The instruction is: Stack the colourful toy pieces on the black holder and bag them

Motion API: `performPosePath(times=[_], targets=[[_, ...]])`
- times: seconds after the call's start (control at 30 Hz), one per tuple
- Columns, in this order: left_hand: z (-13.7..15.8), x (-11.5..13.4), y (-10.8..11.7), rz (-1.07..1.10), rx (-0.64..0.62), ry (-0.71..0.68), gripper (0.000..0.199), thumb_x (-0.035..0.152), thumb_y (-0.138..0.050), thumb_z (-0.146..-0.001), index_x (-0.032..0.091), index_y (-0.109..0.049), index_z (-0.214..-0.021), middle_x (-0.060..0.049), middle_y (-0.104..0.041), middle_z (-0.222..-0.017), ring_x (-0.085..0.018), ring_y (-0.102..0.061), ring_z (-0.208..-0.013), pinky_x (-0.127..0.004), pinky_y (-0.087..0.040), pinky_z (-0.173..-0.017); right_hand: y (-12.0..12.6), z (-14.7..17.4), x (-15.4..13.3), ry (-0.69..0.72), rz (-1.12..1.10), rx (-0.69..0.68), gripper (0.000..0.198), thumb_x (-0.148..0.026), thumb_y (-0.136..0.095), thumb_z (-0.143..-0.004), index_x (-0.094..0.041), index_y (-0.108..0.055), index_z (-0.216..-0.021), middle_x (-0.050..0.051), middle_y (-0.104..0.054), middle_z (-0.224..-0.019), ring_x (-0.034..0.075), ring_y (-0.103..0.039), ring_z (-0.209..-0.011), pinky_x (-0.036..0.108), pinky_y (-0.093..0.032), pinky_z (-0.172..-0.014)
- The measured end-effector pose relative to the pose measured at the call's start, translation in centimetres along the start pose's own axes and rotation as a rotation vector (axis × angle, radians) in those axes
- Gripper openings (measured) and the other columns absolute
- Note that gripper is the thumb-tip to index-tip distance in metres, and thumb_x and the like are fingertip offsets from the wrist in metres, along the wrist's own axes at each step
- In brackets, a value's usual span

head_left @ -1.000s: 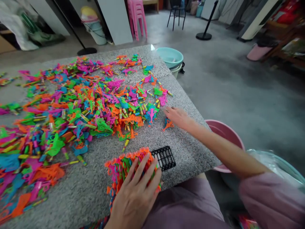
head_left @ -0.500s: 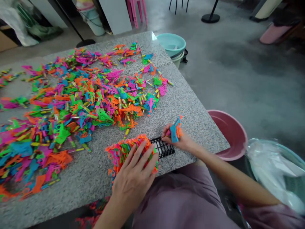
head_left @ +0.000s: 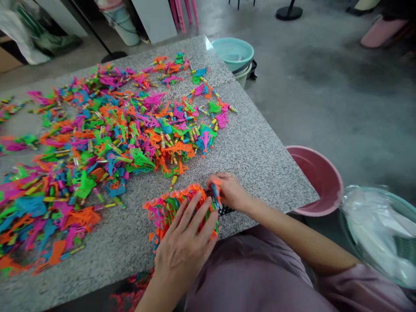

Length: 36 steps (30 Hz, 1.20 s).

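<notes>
My left hand [head_left: 188, 238] lies palm down with its fingers stretched and apart, resting across packed rows of small orange, pink and green plastic toys [head_left: 175, 200]. These toys stand close together in a black grid rack [head_left: 226, 211], whose right end shows below my right hand. My right hand [head_left: 229, 190] pinches a few blue and orange plastic toys [head_left: 215, 193] at the right edge of the rows. Its fingertips are partly hidden, and the exact shape of what it holds is blurred.
A wide loose heap of similar toys [head_left: 123, 125] covers the left and far part of the speckled stone table [head_left: 260, 160]. A red tub [head_left: 312, 182] stands beyond the right edge, near a basket with clear plastic bags [head_left: 367, 221]. Light blue basins [head_left: 234, 50] stand past the far corner.
My right hand has moved left with the blue and orange toys, from above the bare rack end to the edge of the rows. My left hand has hardly moved.
</notes>
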State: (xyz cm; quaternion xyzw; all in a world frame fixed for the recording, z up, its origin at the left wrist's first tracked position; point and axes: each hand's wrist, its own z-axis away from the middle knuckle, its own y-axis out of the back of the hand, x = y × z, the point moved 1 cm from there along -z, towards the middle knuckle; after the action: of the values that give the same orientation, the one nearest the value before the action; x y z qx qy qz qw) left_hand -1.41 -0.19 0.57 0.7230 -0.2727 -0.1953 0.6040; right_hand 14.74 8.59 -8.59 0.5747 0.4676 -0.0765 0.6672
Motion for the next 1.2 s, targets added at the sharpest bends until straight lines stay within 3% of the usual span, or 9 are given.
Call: performPosePath(times=[0.4, 0.57, 0.67, 0.77, 0.83, 0.9, 1.03, 1.1, 1.2], targets=[[0.9, 0.0, -0.9, 0.059, 0.016, 0.028, 0.034, 0.029, -0.050, -0.096, 0.021, -0.061, -0.126, -0.006, -0.054, -0.143, -0.027, -0.038, -0.141, -0.042, -0.030, -0.118, -0.6, -0.3, -0.4, -0.031, 0.084, -0.051, 0.010, -0.010, -0.057, -0.080, -0.017, -0.058, -0.086, 0.004, -0.065, -0.079, 0.020, -0.061, -0.082, 0.033, -0.039, -0.085], [0.6, -0.3, -0.8, 0.003, 0.009, -0.061, 0.043, 0.024, -0.051, -0.094, 0.024, -0.052, -0.137, -0.002, -0.045, -0.151, -0.027, -0.033, -0.143, -0.049, -0.011, -0.124, -0.6, -1.1, -1.6, -0.039, 0.228, -0.150, 0.006, -0.016, -0.055, -0.087, -0.016, -0.061, -0.089, 0.004, -0.064, -0.073, 0.019, -0.060, -0.077, 0.032, -0.042, -0.081], [0.4, -0.3, -1.0, -0.021, -0.040, -0.072, 0.034, 0.027, -0.050, -0.095, 0.023, -0.059, -0.127, 0.001, -0.051, -0.146, -0.024, -0.034, -0.142, -0.044, -0.008, -0.124, 1.7, -3.1, 0.0, 0.127, 0.168, -0.186, 0.017, -0.012, -0.059, -0.083, -0.019, -0.063, -0.098, 0.004, -0.068, -0.092, 0.018, -0.061, -0.088, 0.029, -0.045, -0.081], [0.3, -0.2, -1.2, -0.039, -0.040, -0.039, 0.027, 0.029, -0.052, -0.093, 0.023, -0.063, -0.118, 0.002, -0.057, -0.140, -0.022, -0.037, -0.140, -0.042, -0.016, -0.122, 5.3, -7.2, 2.5, 0.169, 0.308, 0.077, 0.041, 0.000, -0.054, -0.080, -0.019, -0.061, -0.116, 0.009, -0.061, -0.121, 0.022, -0.054, -0.112, 0.034, -0.042, -0.094], [0.3, -0.2, -1.3, -0.032, -0.012, -0.027, 0.025, 0.031, -0.054, -0.092, 0.024, -0.064, -0.114, 0.003, -0.058, -0.139, -0.022, -0.038, -0.139, -0.042, -0.021, -0.120, 6.9, -9.9, 3.4, 0.176, 0.498, 0.171, 0.039, 0.000, -0.050, -0.084, -0.017, -0.062, -0.116, 0.013, -0.057, -0.129, 0.026, -0.048, -0.119, 0.040, -0.040, -0.096], [0.3, -0.3, -1.3, -0.007, 0.005, -0.014, 0.023, 0.033, -0.056, -0.091, 0.025, -0.064, -0.111, 0.004, -0.058, -0.139, -0.021, -0.038, -0.139, -0.042, -0.026, -0.118, 7.5, -11.3, 3.4, 0.271, 0.647, 0.090, 0.026, -0.007, -0.050, -0.091, -0.017, -0.066, -0.109, 0.013, -0.060, -0.123, 0.028, -0.046, -0.117, 0.041, -0.039, -0.093], [0.2, -0.2, -1.0, 0.043, -0.021, 0.010, 0.022, 0.032, -0.056, -0.091, 0.026, -0.064, -0.110, 0.005, -0.058, -0.139, -0.020, -0.039, -0.139, -0.042, -0.028, -0.117, 6.7, -7.9, 1.3, 0.353, 0.766, 0.074, 0.024, -0.018, -0.042, -0.099, -0.016, -0.065, -0.108, 0.010, -0.064, -0.105, 0.024, -0.051, -0.104, 0.038, -0.039, -0.086], [0.0, -0.2, -0.8, 0.058, -0.031, 0.012, 0.023, 0.030, -0.054, -0.092, 0.026, -0.064, -0.112, 0.004, -0.060, -0.137, -0.021, -0.040, -0.139, -0.043, -0.029, -0.117, 6.0, -4.2, 0.1, 0.274, 0.798, 0.082, 0.026, -0.015, -0.038, -0.100, -0.014, -0.064, -0.106, 0.011, -0.063, -0.100, 0.024, -0.053, -0.097, 0.036, -0.041, -0.081], [-0.2, -0.2, -0.6, 0.048, -0.056, 0.014, 0.031, 0.028, -0.049, -0.095, 0.022, -0.060, -0.124, 0.001, -0.060, -0.137, -0.022, -0.042, -0.137, -0.044, -0.033, -0.116, 5.1, 0.1, -0.6, 0.073, 0.801, -0.038, 0.023, -0.007, -0.042, -0.094, -0.012, -0.062, -0.104, 0.012, -0.061, -0.100, 0.023, -0.056, -0.089, 0.033, -0.042, -0.071]])
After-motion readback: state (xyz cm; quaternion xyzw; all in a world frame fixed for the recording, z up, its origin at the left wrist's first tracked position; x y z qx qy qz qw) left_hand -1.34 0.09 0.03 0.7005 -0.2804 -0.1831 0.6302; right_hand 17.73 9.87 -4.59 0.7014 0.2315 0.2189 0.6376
